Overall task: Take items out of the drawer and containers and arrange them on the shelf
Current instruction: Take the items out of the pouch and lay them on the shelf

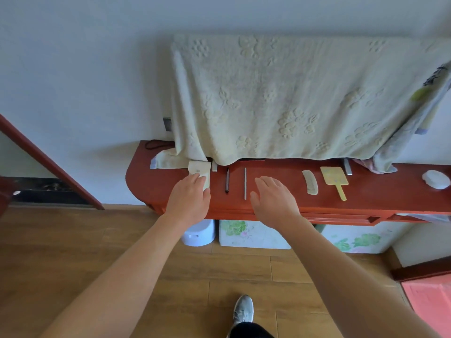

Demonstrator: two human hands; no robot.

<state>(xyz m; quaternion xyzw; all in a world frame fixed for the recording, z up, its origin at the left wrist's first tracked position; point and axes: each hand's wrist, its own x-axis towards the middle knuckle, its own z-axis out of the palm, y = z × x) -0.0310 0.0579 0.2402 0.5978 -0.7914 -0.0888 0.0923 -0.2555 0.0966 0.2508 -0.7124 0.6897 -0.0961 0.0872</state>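
A red wooden shelf (288,184) runs along the wall. My left hand (189,201) lies flat with its fingertips on a pale cream flat case (199,170) at the shelf's left part. My right hand (274,198) hovers palm down, fingers spread, holding nothing, just right of a thin white stick (245,184). A dark slim stick (227,182) lies between the case and the white stick. Further right lie a cream comb (310,186), a yellow hand mirror (334,179) and a white round object (436,179).
A pale green towel (280,98) drapes over something standing on the shelf's back. Below the shelf stand a white stool (199,234) and flower-patterned boxes (249,235). A closed drawer front (341,217) sits under the shelf edge. My shoe (243,311) is on the wooden floor.
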